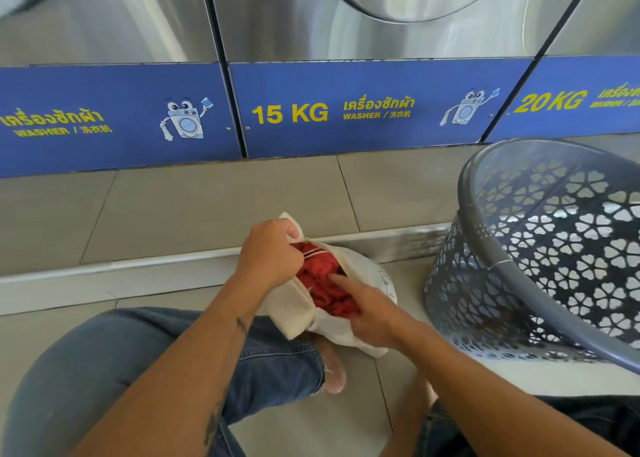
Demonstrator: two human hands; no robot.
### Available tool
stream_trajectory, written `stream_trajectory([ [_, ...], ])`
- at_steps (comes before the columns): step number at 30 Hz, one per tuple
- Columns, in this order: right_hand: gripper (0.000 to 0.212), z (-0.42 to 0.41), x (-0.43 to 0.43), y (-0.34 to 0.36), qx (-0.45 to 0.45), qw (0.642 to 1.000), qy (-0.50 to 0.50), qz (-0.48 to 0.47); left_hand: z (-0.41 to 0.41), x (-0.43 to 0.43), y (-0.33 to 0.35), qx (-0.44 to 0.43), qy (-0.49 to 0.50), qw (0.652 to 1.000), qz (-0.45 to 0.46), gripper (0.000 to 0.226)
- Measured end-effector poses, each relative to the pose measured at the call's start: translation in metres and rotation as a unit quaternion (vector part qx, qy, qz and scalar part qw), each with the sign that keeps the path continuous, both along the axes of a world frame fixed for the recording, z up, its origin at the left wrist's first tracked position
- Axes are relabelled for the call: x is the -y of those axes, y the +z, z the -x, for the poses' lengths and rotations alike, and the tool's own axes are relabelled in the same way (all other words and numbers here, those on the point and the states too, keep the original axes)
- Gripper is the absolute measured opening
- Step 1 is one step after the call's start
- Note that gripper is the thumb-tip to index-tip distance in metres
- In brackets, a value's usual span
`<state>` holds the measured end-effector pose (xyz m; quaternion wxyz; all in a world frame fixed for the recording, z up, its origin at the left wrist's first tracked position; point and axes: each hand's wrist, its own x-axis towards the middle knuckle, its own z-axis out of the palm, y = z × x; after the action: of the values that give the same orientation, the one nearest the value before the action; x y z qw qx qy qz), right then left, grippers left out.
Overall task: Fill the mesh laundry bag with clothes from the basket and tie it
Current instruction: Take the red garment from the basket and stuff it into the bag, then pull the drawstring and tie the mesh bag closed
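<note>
Left hand (270,254) gripping mesh bag (369,266) rim, right hand (375,313) forefinger pressing red clothes (320,288)

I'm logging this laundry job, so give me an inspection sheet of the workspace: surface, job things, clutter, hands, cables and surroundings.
Surface: grey tiled floor, with a raised step before the machines.
Job's things: white mesh laundry bag lies open-mouthed on the floor, red clothes inside; grey basket is tipped over at the right.
Clutter: nothing seen.
Hands: left hand grips the bag's rim; right hand pokes a forefinger into the red clothes.
Cables: nothing seen; only the bag's drawstring, not drawn shut.
Surroundings: steel washers with blue panels marked 15 KG and 20 KG.
</note>
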<state>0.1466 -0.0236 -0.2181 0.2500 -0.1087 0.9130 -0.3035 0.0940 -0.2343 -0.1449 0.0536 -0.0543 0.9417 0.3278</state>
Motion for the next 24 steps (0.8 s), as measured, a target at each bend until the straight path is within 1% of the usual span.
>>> stream_trajectory([
  [1,0.074,-0.004,-0.014,-0.001,-0.02,0.999,-0.027,0.007,0.001,-0.001,0.0,-0.001,-0.003,1.0,0.004,0.04],
  [2,0.075,-0.007,-0.025,-0.001,-0.034,0.998,-0.043,-0.01,0.001,-0.003,-0.001,-0.001,-0.006,1.0,0.007,0.04],
  [4,0.069,-0.012,-0.039,0.0,-0.063,0.991,-0.033,-0.113,0.0,-0.007,-0.001,0.004,-0.014,1.0,0.013,0.041],
  [6,0.062,-0.014,-0.042,0.001,-0.117,0.966,0.013,-0.229,-0.002,-0.011,-0.001,0.015,-0.023,0.999,0.018,0.04],
  [7,0.059,-0.015,-0.041,0.002,-0.137,0.953,0.032,-0.267,-0.004,-0.013,-0.001,0.022,-0.029,0.999,0.019,0.041],
  [9,0.05,-0.015,-0.039,0.007,-0.161,0.937,0.049,-0.307,-0.007,-0.014,-0.001,0.032,-0.039,0.999,0.019,0.042],
  [11,0.042,-0.016,-0.037,0.014,-0.162,0.931,0.054,-0.322,-0.01,-0.012,-0.001,0.035,-0.041,0.998,0.01,0.042],
  [13,0.037,-0.019,-0.035,0.021,-0.159,0.942,0.048,-0.292,-0.012,-0.009,0.001,0.031,-0.038,0.999,-0.005,0.041],
  [15,0.033,-0.024,-0.034,0.028,-0.147,0.962,0.04,-0.228,-0.012,-0.006,0.004,0.021,-0.031,0.999,-0.026,0.041],
  [18,0.028,-0.03,-0.04,0.039,-0.057,0.99,0.011,-0.127,-0.012,-0.007,0.012,-0.001,-0.038,0.997,-0.069,0.041],
  [20,0.022,-0.03,-0.049,0.045,0.004,0.997,-0.008,-0.075,-0.014,-0.011,0.015,-0.007,-0.064,0.995,-0.083,0.042],
  [22,0.019,-0.031,-0.055,0.046,0.046,0.997,-0.034,-0.043,-0.017,-0.016,0.016,0.007,-0.104,0.991,-0.088,0.044],
  [24,0.019,-0.031,-0.057,0.043,0.033,0.994,-0.097,-0.025,-0.02,-0.019,0.016,0.039,-0.141,0.984,-0.099,0.047],
])
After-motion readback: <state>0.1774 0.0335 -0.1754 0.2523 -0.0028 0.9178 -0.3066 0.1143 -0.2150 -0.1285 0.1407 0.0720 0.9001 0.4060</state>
